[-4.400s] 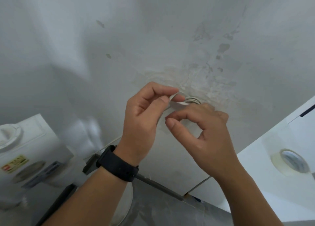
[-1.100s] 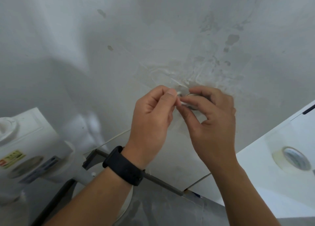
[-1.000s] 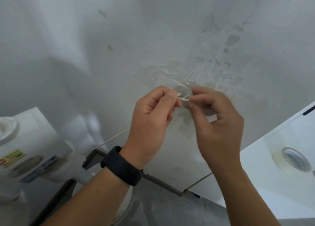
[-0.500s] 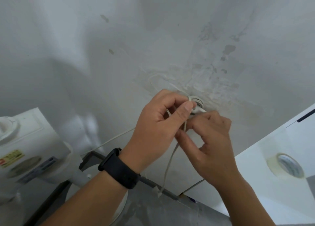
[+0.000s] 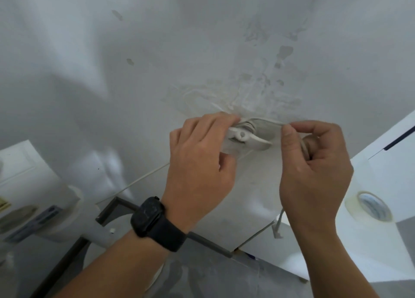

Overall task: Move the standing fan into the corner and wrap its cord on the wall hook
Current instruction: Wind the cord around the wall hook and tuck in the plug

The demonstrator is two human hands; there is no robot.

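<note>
Left hand (image 5: pixel 197 163): it is up at the wall hook, with a black watch (image 5: pixel 155 223) on its wrist. Its fingers are bent and reach behind the left end of the hook. It looks like they hold the hook or the cord there, but the fingertips are hidden, so it is not sure.
Right hand (image 5: pixel 314 174): it is just to the right of the hook. The thumb and first finger pinch the cord. The other fingers are curled, and more cord runs down through the palm.
Cord (image 5: pixel 267 120): thin and white. A few loops are wound around the neck of the hook. One piece runs from the hook to the right hand's pinch. The end hangs down below the right hand.
Wall hook (image 5: pixel 244 139): white, stuck on the wall, between the two hands.
Wall (image 5: pixel 157 61): white, with rough, patchy marks above the hook.
Fan (image 5: pixel 33 196): a white part shows at the bottom left, by the wall.
Tape roll (image 5: pixel 368 210): lies on a white counter (image 5: pixel 381 163) at the right.
</note>
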